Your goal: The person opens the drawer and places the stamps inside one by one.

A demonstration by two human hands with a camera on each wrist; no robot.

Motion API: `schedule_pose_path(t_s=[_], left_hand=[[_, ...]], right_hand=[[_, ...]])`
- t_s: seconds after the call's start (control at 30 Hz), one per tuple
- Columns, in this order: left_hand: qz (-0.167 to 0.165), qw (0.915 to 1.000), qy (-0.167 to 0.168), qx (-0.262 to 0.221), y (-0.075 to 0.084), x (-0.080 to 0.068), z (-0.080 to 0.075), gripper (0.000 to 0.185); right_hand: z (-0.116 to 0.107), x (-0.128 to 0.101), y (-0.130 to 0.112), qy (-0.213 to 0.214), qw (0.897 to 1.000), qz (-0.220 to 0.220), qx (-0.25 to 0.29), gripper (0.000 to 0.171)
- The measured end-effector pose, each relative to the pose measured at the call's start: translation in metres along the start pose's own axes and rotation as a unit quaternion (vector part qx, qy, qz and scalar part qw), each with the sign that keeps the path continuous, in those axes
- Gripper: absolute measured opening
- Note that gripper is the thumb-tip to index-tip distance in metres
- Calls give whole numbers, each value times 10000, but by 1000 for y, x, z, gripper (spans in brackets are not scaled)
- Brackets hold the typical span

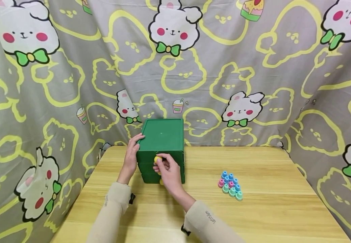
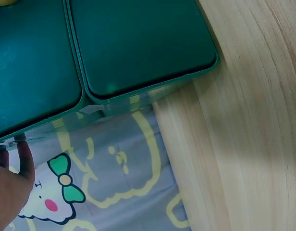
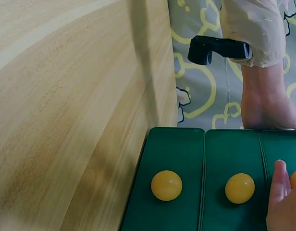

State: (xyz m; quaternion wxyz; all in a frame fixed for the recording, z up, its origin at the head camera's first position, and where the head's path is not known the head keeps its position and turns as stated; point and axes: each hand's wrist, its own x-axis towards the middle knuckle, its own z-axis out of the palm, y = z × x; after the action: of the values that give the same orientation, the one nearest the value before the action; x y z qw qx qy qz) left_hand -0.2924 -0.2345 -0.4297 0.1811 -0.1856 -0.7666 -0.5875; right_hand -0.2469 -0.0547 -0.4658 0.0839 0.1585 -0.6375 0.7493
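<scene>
One green drawer box [image 1: 162, 141] stands on the surface [image 1: 254, 209]. It has three yellow round knobs [image 3: 166, 185]. About nine small pastel pegs [image 1: 230, 186] cluster right. Two hands show.

Green drawer box [image 1: 161, 141] (yellow knobs [image 3: 166, 185]) upright at table's far edge

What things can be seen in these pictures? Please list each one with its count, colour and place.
drawer box: one, green, at the back of the table, three drawer fronts
knobs: three, yellow, one on each drawer front
small pegs: about ten, blue, pink and teal, in a cluster on the table right of the box
table: one, light wood
cloth: one, grey with yellow outlines and white bunnies, hung behind and beside the table
sleeves: two, beige
left hand: rests against the left side of the box
right hand: pinches the top knob
</scene>
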Motion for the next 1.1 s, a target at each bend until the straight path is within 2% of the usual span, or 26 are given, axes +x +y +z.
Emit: schedule_pose_path(t_s=[0.33, 0.57, 0.83, 0.97, 1.1], left_hand=[[13, 10000, -27, 39, 2, 0, -1, 44], [-212, 9993, -302, 87, 0, 5, -7, 44], [-513, 9963, -659, 179, -30, 14, -21, 44], [-619, 9946, -818, 164, -31, 14, -25, 45], [-727, 9931, -924, -21, -25, 13, -27, 45]], right_hand=[[-2, 3, 1, -72, 9999, 50, -70, 24], [-4, 3, 0, -105, 9999, 59, -80, 24], [-5, 3, 1, -99, 9999, -7, -62, 24], [-6, 2, 0, -107, 9999, 16, -10, 25], [-6, 1, 0, -115, 9999, 54, -28, 25]])
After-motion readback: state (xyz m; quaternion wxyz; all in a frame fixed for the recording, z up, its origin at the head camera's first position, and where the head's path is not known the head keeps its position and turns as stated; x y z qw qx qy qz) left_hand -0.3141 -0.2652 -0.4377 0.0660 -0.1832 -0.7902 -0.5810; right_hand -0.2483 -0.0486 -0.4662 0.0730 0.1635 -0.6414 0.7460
